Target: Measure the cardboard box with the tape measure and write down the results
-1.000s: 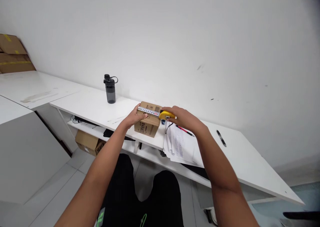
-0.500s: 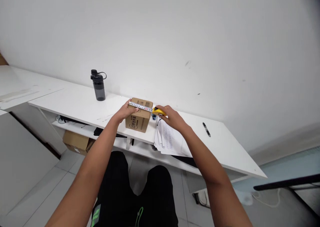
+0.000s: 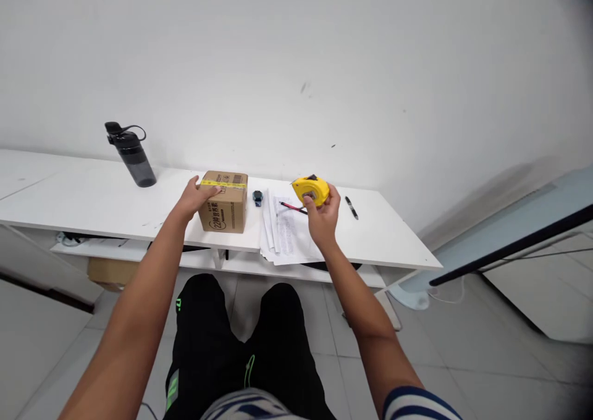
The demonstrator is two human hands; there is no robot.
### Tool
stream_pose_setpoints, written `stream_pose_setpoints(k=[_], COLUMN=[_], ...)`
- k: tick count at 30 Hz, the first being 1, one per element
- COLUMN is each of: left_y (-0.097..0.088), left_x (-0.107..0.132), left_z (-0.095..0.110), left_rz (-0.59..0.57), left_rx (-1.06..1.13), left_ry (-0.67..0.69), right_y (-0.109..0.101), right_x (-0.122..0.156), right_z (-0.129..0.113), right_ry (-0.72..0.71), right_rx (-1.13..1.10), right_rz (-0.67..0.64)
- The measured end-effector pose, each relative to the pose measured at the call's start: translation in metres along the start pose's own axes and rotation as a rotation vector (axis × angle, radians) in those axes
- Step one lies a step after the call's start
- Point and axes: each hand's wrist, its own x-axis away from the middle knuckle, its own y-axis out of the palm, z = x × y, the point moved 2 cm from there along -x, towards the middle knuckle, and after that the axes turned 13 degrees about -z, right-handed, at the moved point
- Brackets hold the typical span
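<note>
A small brown cardboard box (image 3: 234, 213) stands on the white desk, a yellow strip running across its top. My left hand (image 3: 189, 199) grips it at the left side, with the thumb on the top face. Held up over some papers is a yellow tape measure (image 3: 311, 189), my right hand (image 3: 325, 215) closed around its case. No blade shows stretched between the case and the box. A watch (image 3: 258, 198) lies just right of the box.
A dark water bottle (image 3: 134, 160) stands at the left by the wall. Printed papers (image 3: 287, 241) reach the front edge of the desk (image 3: 389, 241), with a red and black pen (image 3: 291, 207) on them. Farther right lies a black marker (image 3: 351, 208). Another carton (image 3: 109, 272) sits below.
My right hand has moved the tape measure up and right, away from the box, and the blade no longer spans the top. The left hand stays on the box. The view has shifted.
</note>
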Motion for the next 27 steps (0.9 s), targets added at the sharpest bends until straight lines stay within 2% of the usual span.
stream_pose_setpoints(k=[2,3,5,7,9,11,12,14,16,18,20,22,24,26,27], left_y=[0.016,0.03,0.071,0.12,0.165,0.195,0.203,0.205,0.198,0.191,0.187,0.186,0.188,0.192,0.194], left_x=[0.018,0.03,0.053,0.068,0.073,0.069,0.063,0.047,0.029,0.014,0.003,-0.004,-0.009,-0.013,-0.015], left_z=[0.012,0.017,0.023,0.019,0.006,-0.01,-0.017,-0.029,-0.037,-0.043,-0.049,-0.055,-0.061,-0.065,-0.067], left_rz=[0.164,0.197,0.194,0.019,-0.207,-0.355,-0.355,-0.272,-0.197,-0.227,-0.318,-0.405,-0.446,-0.458,-0.458], left_rx=[-0.112,-0.142,-0.165,-0.057,0.2,0.404,0.455,0.432,0.255,0.01,-0.17,-0.213,-0.176,-0.139,-0.129], left_ry=[0.128,0.221,0.37,0.396,0.251,0.114,0.085,0.117,0.2,0.254,0.264,0.25,0.236,0.228,0.227], right_y=[0.007,0.014,0.032,0.049,0.057,0.053,0.046,0.027,0.005,-0.01,-0.016,-0.017,-0.017,-0.021,-0.023], right_x=[0.013,0.018,0.029,0.037,0.041,0.038,0.033,0.017,-0.001,-0.014,-0.018,-0.017,-0.014,-0.012,-0.01], right_z=[0.01,0.014,0.022,0.029,0.036,0.045,0.052,0.068,0.088,0.111,0.13,0.138,0.131,0.117,0.11], right_ry=[0.191,0.279,0.413,0.456,0.398,0.3,0.252,0.192,0.195,0.266,0.342,0.307,0.164,0.064,0.075], right_rx=[-0.284,-0.411,-0.599,-0.628,-0.481,-0.256,-0.135,0.144,0.48,0.766,0.916,0.958,0.922,0.824,0.753], right_rz=[0.011,-0.018,-0.113,-0.202,-0.271,-0.34,-0.366,-0.367,-0.309,-0.293,-0.34,-0.386,-0.361,-0.204,-0.093])
